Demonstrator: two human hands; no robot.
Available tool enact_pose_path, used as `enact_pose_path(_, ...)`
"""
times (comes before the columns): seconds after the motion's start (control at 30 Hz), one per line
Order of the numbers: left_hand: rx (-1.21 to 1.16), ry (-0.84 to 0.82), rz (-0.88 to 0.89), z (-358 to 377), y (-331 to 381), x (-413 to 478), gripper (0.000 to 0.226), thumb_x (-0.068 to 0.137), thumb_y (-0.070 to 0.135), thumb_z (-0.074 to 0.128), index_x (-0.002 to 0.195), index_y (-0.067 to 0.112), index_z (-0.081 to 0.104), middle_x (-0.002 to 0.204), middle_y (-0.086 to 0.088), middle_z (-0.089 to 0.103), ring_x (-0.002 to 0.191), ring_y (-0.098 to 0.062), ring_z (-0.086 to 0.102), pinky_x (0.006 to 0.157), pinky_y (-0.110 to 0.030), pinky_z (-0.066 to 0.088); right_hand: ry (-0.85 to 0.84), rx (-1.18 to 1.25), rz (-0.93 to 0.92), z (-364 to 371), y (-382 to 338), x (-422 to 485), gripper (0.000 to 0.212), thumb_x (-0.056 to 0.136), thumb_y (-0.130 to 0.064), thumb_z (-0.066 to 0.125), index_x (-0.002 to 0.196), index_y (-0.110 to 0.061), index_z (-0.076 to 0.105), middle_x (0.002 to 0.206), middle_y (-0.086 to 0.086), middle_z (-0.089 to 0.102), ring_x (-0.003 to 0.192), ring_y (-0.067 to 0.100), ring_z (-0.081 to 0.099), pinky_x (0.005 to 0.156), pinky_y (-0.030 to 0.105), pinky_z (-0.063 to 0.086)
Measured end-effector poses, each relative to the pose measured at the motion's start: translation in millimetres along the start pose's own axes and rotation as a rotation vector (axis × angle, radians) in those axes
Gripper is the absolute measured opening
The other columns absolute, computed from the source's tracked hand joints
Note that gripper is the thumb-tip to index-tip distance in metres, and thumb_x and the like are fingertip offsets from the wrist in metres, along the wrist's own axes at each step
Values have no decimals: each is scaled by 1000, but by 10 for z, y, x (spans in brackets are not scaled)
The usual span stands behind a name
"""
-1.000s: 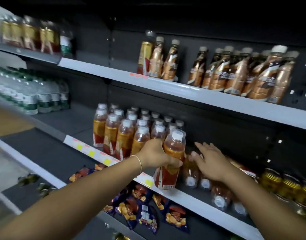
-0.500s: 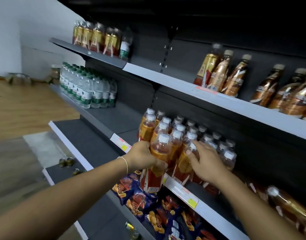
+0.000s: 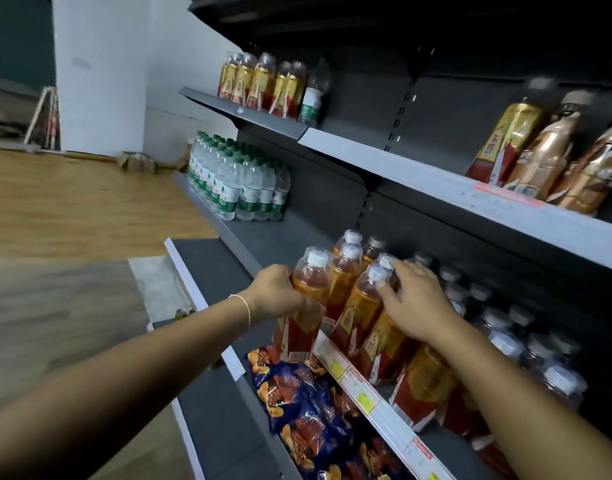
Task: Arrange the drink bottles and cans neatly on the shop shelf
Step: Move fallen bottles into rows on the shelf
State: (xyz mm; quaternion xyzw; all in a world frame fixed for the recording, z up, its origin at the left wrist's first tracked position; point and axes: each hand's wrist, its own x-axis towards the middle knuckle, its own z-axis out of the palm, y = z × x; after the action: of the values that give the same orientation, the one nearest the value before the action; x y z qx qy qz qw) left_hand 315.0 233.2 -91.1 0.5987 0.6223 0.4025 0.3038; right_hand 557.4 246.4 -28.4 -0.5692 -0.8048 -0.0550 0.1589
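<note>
One red-gold-labelled bottle (image 3: 311, 282) in left hand (image 3: 275, 292) fingers; right hand (image 3: 415, 306) fingers loose on 东鹏-labelled neighbours (image 3: 358, 306)

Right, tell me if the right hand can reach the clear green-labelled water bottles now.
Probably not: the right hand rests on white-capped amber bottles, and the clear green-labelled water bottles stand far along the shelf, past the left hand.

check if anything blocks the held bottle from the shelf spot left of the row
Nothing visible stands on the bare shelf left of the row. The bottle in the left hand has its base below the shelf's front edge, so it must clear that.
</note>
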Motion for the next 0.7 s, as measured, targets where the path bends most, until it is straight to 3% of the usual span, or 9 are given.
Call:
enact_pose_path(0.17,-42,24,-38,-17,-157,235,46,45,45,92,77,17,75,76,5,74,76,-12,70,71,-29,59,-47,22,-10,209,-80,293,60,103,-41,42,155,-12,30,160,12,31,150,30,19,122,36,13)
enact_pose_path(0.37,-33,21,-30,-106,-217,684,39,50,42,93,73,17,73,75,3,73,74,-11,69,66,-27,58,-84,-43,49,350,-204,738,65,102,-51,37,157,-17,25,162,10,28,152,32,13,123,43,16)
enact_pose_path(0.53,-56,0,-3,-198,-220,1103,34,53,37,93,71,20,70,72,8,69,69,-6,65,49,-13,47,-110,-105,124,414,-240,1075,68,100,-58,31,157,-20,23,163,9,25,150,32,19,121,49,20)
enact_pose_path(0.7,-48,-97,39,-199,-249,1482,38,51,36,93,77,18,72,79,3,72,74,-12,68,62,-25,57,-257,-155,312,482,-226,1174,82,89,-79,27,157,-40,5,167,6,5,151,39,6,121,54,17)
